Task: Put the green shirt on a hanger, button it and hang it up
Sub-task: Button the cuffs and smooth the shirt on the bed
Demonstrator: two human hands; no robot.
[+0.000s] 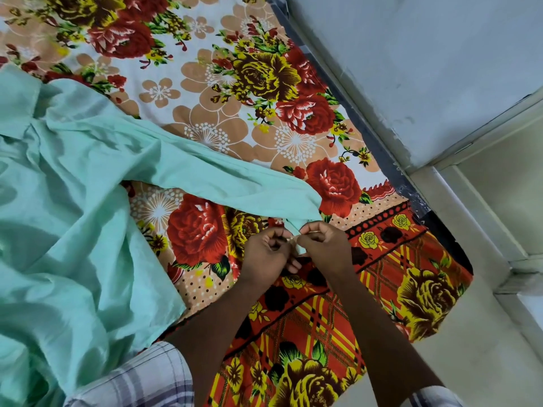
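Where the flowered bedsheet (223, 83) ends against a pale grey wall (411, 54) beyond our right hand (326, 245), we hold both hands curled close together over the sheet's red and yellow border, each pinching the cuff (296, 227) of the green shirt (73, 215). The shirt is thin, deeply creased cloth lying spread on the bed well out to the side of our left hand (264, 254), and its long sleeve (220, 177) runs across the printed roses to our fingertips. Checked shirt sleeves (141, 380) cover our upper arms.
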